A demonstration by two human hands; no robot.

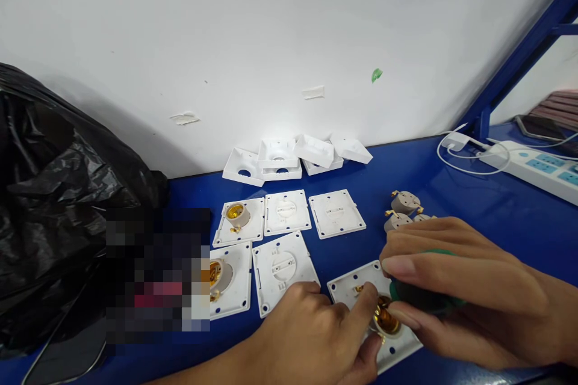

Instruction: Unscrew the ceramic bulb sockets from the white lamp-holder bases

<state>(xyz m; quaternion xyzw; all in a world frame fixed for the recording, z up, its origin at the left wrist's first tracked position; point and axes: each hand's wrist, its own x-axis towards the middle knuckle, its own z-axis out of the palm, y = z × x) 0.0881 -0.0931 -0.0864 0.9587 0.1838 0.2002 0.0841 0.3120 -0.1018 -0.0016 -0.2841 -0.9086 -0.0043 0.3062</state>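
Thumb and forefinger of my left hand point(316, 328) close around a lamp socket point(387, 320) with a brass-coloured threaded inside. The socket sits on a square white base plate point(406, 346) near the front edge of the view. My right hand point(478, 295) is wrapped round the green and black handle of a screwdriver point(424, 295), tilted toward the socket; its tip is hidden. Behind my right hand stand several loose lamp sockets point(406, 201). To the left, two more plates carry sockets point(238, 215), while bare white base plates point(286, 212) lie beside them.
White square covers point(280, 153) are piled against the wall. A black plastic bag point(67, 192) bulges at the left, with a phone-like dark slab point(67, 337) below it. On the right are a white power strip point(537, 171), cables and a blue frame post point(519, 48).
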